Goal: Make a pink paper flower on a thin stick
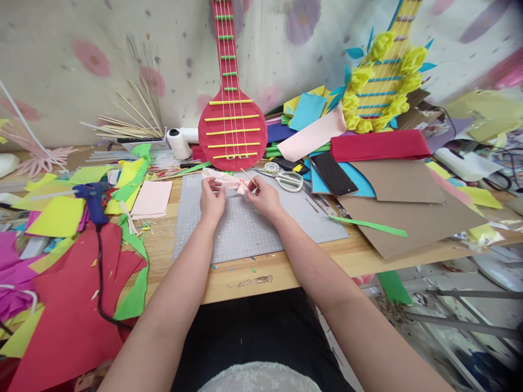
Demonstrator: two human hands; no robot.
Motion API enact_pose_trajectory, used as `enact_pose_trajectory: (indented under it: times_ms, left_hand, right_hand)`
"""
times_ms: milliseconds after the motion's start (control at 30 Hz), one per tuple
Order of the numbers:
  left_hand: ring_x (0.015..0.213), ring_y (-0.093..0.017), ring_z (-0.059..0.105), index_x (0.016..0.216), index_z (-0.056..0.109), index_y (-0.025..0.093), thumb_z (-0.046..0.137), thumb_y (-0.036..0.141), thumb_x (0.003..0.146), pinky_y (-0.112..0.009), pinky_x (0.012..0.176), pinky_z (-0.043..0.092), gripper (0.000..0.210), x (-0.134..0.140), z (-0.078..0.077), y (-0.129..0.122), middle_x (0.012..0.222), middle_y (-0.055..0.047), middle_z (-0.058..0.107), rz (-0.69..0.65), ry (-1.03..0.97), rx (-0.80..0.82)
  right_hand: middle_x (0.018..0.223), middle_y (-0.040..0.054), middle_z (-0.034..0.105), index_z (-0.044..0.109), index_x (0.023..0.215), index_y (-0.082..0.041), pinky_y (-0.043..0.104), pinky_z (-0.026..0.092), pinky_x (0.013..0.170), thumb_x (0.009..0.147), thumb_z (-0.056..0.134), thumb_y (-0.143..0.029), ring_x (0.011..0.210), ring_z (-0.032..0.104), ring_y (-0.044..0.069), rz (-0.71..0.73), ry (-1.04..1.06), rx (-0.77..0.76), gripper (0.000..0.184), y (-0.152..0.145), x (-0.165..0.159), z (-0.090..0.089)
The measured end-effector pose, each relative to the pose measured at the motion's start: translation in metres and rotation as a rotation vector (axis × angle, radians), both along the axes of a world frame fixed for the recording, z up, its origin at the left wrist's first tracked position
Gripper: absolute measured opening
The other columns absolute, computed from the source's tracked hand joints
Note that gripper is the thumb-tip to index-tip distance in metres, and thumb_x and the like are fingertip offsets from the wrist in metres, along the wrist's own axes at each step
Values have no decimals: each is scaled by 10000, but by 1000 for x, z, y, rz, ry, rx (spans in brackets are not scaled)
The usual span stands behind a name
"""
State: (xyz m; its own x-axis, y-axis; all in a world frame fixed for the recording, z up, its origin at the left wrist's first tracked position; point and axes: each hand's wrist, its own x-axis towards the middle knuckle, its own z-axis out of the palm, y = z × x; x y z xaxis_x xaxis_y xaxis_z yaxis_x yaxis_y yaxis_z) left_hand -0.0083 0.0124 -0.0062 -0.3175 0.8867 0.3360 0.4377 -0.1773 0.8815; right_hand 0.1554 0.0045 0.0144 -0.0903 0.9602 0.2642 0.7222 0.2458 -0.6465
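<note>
Over the grey cutting mat (241, 234), my two hands work on a pale pink strip of crepe paper (226, 178). The fingers of my left hand (213, 200) are closed on the strip's left part. My right hand (263, 197) pinches a thin wooden stick (247, 176), and the strip's right end is gathered in folds around or against its lower part. The fingertips partly hide where paper and stick meet. Scissors with pale handles (289, 181) lie just right of my right hand.
A red paper lute (232, 128) leans at the back, a yellow flowered one (379, 81) right of it. A blue glue gun (92, 201) and pink paper squares (152, 199) lie left. A phone (334, 173) and brown cardboard (408, 228) lie right.
</note>
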Motion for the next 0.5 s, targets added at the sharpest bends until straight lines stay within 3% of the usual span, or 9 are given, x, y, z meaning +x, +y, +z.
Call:
enact_pose_trajectory:
  times_ms: [100, 200, 300, 500]
  left_hand:
    - [821, -132, 574, 995, 435, 193, 545, 114, 703, -283, 740, 485, 323, 5, 5, -9, 931, -49, 585, 44, 150, 192]
    - [906, -161, 562, 1000, 454, 197, 589, 119, 665, -322, 837, 469, 369, 16, 7, -18, 961, -52, 577, -144, 336, 288]
    - [936, -187, 562, 981, 467, 196, 617, 154, 664, -343, 844, 463, 353, 28, 7, -22, 969, -63, 589, -210, 421, 246]
    - [778, -145, 604, 924, 467, 214, 536, 156, 746, -296, 729, 472, 200, 30, 7, -20, 916, -31, 629, -107, 277, 72]
  right_hand:
    - [791, 9, 614, 548, 848, -196, 243, 325, 602, 762, 462, -315, 688, 526, 137, -50, -2, 45, 170, 1, 1, 0]
    - [816, 2, 624, 555, 850, -206, 246, 324, 604, 764, 473, -310, 683, 526, 136, -36, 6, 47, 158, 0, 1, 0]
    - [830, -13, 631, 565, 866, -218, 249, 336, 619, 782, 473, -320, 679, 535, 130, 9, 7, 48, 161, -1, 0, 0]
    - [853, -2, 647, 585, 913, -225, 247, 339, 622, 798, 461, -279, 699, 545, 132, 69, -86, 51, 178, -2, 0, -1]
